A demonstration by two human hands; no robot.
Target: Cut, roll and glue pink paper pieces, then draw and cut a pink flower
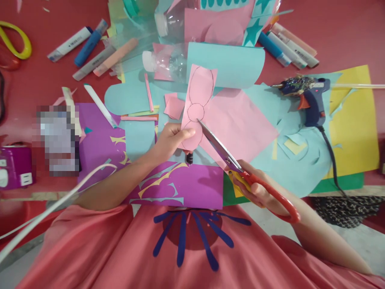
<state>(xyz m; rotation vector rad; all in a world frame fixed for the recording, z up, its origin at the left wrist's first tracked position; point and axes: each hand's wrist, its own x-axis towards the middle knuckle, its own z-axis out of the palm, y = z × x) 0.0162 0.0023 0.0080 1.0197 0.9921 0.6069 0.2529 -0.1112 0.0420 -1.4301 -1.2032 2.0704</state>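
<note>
My left hand pinches the lower end of a pink paper strip with a bow-like outline drawn on it: two loops and a small circle between them. A dark marker or pen shows just under that hand; I cannot tell whether the fingers hold it. In my right hand is a pair of scissors with red and yellow handles. The blades look closed or nearly so, and their tip lies at the drawn circle. Behind the scissors lies a larger pink sheet.
A glue gun with a black cord rests at the right on blue paper. Markers lie at the left and more markers at the upper right. Clear plastic bottles stand beyond the hands. Paper scraps cover a purple sheet.
</note>
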